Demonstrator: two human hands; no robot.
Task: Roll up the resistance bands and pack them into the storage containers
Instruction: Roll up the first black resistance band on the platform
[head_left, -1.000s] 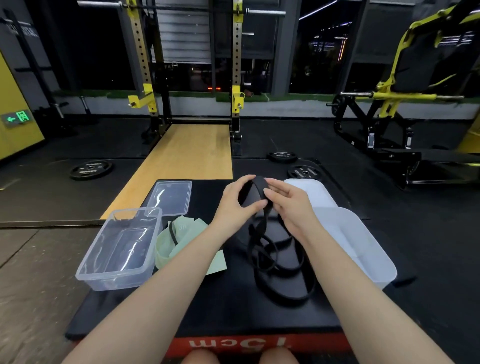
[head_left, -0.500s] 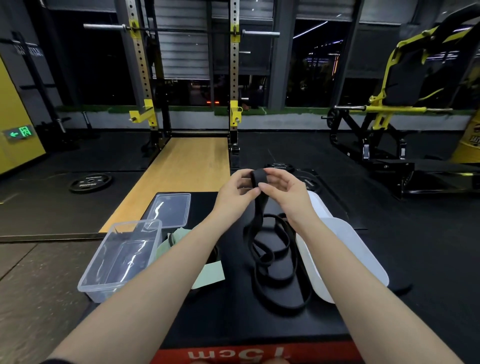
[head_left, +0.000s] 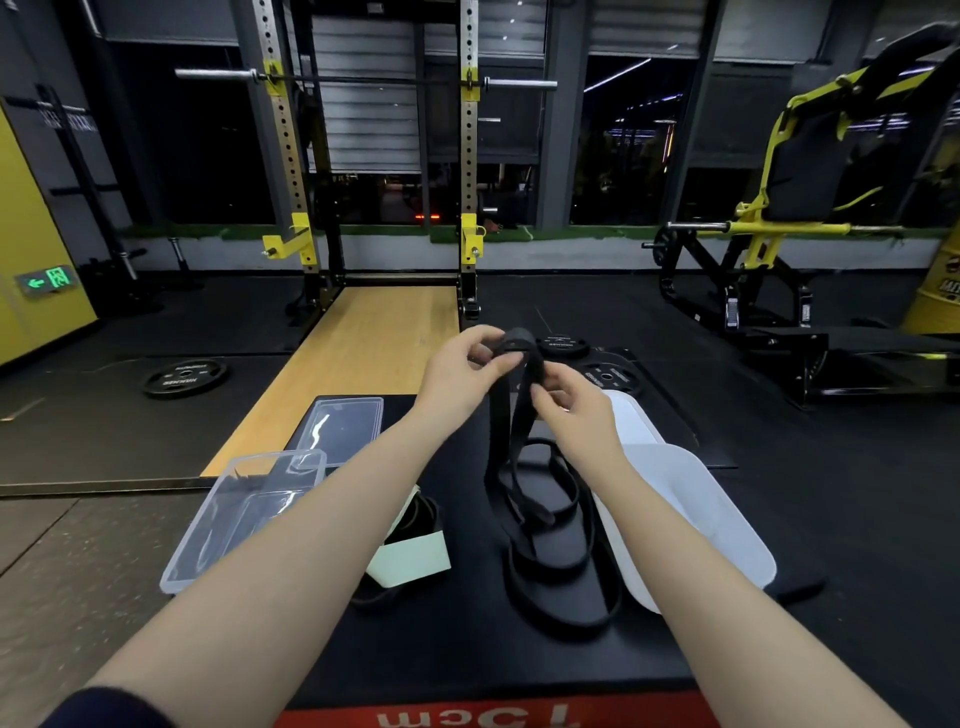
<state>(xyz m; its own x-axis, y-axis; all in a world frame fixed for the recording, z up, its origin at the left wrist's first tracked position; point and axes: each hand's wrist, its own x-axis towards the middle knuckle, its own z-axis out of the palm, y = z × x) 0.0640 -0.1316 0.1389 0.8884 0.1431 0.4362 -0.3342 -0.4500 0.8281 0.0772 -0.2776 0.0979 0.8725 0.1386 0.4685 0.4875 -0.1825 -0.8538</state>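
Above the black platform (head_left: 467, 649) I keep the top end of the black resistance band (head_left: 511, 441) lifted. My left hand (head_left: 457, 374) pinches the small rolled start of it between thumb and fingers, and my right hand (head_left: 571, 410) pinches the two hanging strands just below. The rest of the band lies in loose loops on the platform, between a pale green band (head_left: 415, 556) and the white container (head_left: 727, 525). The clear container (head_left: 244, 525) stands on the left, with its lid (head_left: 343, 428) behind it. I judge the rolling step has only begun. Next, I think, the right hand must feed the strands flat and tight while the left hand turns the roll, so that it does not spring open.
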